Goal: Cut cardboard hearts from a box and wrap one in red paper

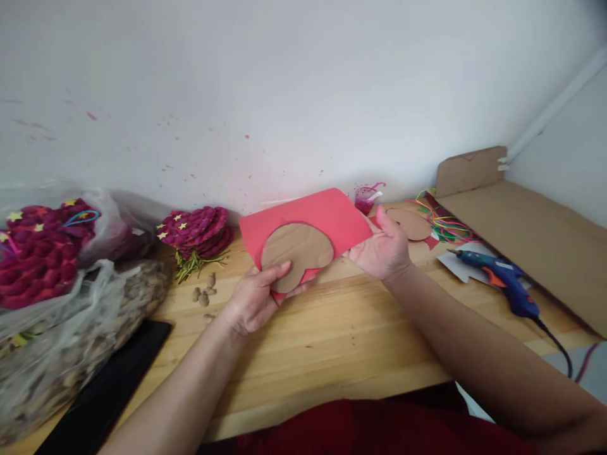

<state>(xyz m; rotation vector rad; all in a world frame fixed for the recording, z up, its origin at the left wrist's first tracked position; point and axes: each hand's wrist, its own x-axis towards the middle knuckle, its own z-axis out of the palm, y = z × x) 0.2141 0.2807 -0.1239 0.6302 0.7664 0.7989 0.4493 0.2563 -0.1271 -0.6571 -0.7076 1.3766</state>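
Note:
A red sheet (322,218) is held up over the wooden table, with a rounded brown cardboard piece (303,249) lying against its near side. My left hand (258,294) pinches the lower left of both, thumb on the cardboard and fingers behind. At the sheet's right corner is my right hand (382,249), palm turned up and thumb raised, the corner resting at its fingers; part of those fingers is hidden behind the sheet. Below the cardboard, a small red flap shows between it and the left fingers.
Purple decorated stacks (194,230) and a plastic bag of peanuts (95,335) sit left, near a black flat object (114,385). Loose peanuts (203,296) lie nearby. A blue glue gun (509,278), colored cords (446,224), a cup (365,199) and large cardboard (531,227) are right.

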